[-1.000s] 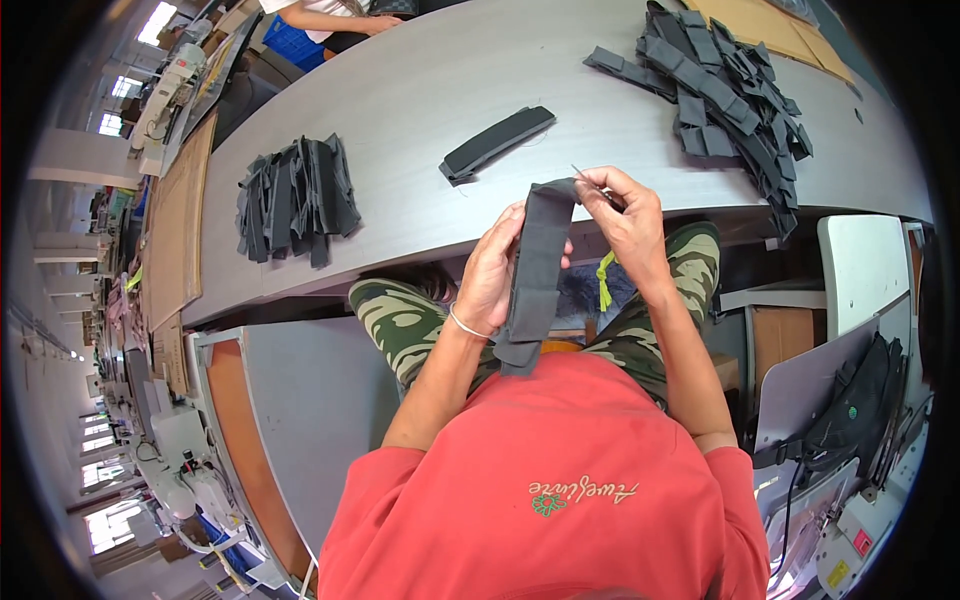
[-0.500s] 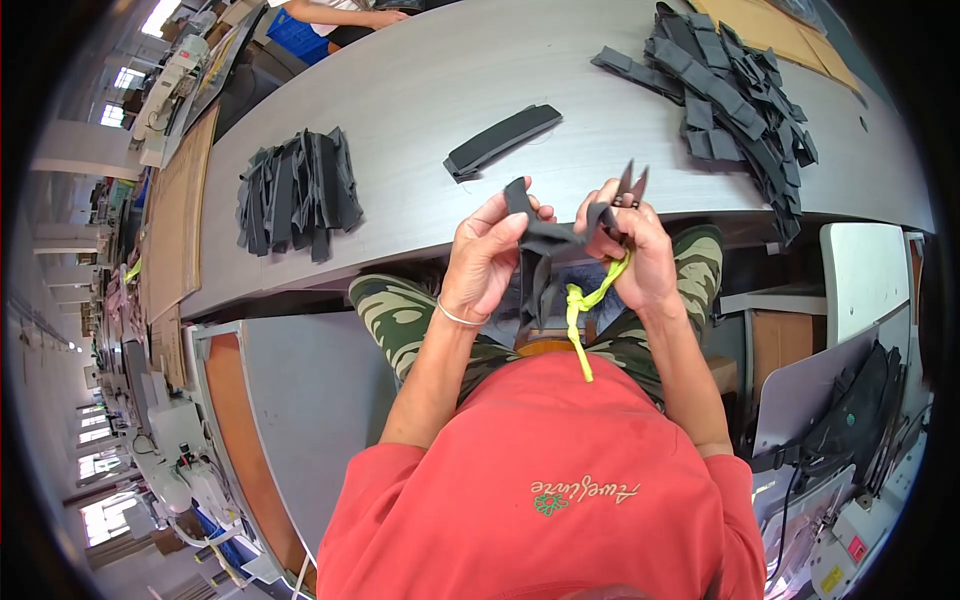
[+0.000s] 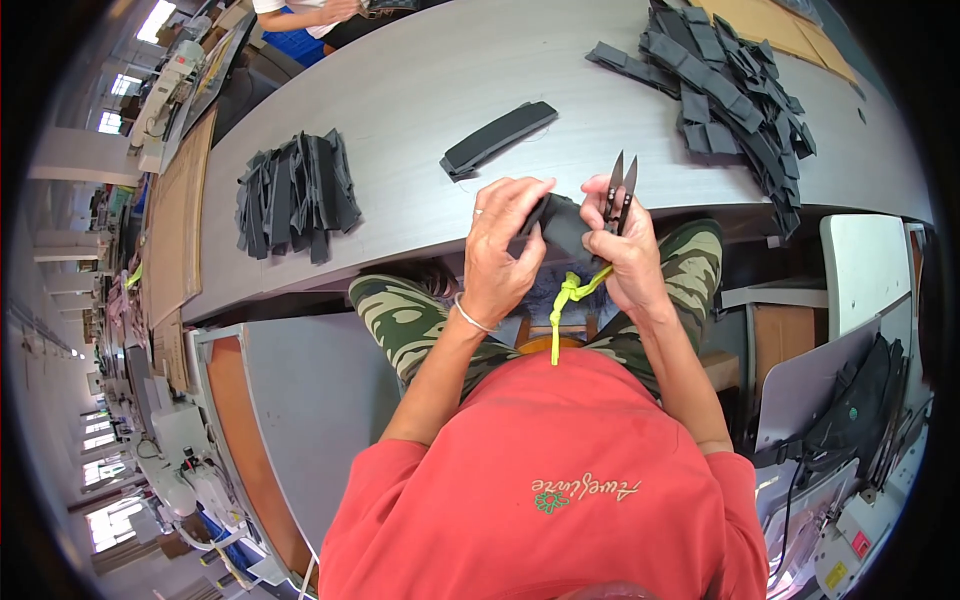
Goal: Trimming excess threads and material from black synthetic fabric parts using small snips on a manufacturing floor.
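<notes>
Between my hands, just off the table's near edge, is a dark grey fabric strip (image 3: 565, 226), bunched and folded. My left hand (image 3: 503, 240) pinches its left end with fingers and thumb. Closed around a pair of thread snips (image 3: 619, 193), my right hand (image 3: 627, 250) also touches the strip's right end; its blades point up and away, a little apart. A knotted yellow-green cord (image 3: 563, 305) hangs from the right hand. Beyond them a flat stack of dark strips (image 3: 498, 139) lies on the table.
On the grey table (image 3: 400, 110), a row of dark strips (image 3: 297, 195) lies left and a large tangled heap of folded strips (image 3: 725, 95) right. Cardboard (image 3: 785, 35) lies at the far right. Across the table, another person's arm (image 3: 310, 18) shows. A grey cabinet (image 3: 320, 390) stands left.
The strip was hanging loosely and is now gathered up between my hands. My left hand has turned over it, and the snips have tilted more upright. The other person's hand has lifted.
</notes>
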A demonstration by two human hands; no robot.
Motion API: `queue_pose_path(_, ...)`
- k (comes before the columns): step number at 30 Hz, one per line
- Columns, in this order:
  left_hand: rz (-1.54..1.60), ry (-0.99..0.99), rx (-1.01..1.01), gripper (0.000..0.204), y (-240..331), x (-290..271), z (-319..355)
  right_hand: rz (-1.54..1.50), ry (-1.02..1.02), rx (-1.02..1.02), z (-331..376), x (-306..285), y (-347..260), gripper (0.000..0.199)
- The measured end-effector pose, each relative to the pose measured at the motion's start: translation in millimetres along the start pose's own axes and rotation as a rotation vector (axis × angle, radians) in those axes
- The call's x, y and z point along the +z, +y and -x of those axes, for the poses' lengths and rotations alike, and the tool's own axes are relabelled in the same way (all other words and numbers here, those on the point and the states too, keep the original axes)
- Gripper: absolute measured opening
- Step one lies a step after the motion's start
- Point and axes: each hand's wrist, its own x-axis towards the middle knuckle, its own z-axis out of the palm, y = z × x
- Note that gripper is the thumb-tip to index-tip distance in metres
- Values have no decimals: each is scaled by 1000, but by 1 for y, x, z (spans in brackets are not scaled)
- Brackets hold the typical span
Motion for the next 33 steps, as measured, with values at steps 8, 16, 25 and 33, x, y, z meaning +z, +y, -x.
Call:
queue_pose_path(8, 1034, -13, -1110, 49, -4, 11, 23, 130, -139, -154, 6, -7, 15, 30)
queue_pose_path(16, 1634, 55, -1073, 57, -19, 7, 32, 493, -379, -323, 10, -5, 13, 22)
queue_pose_path(25, 1522, 96, -944, 83, -16, 0, 24, 272, -236, -142, 8, -19, 16, 15)
queue_pose_path(33, 1180, 190, -788, 78, -13, 11, 25, 373, -18, -27, 10, -4, 19, 31)
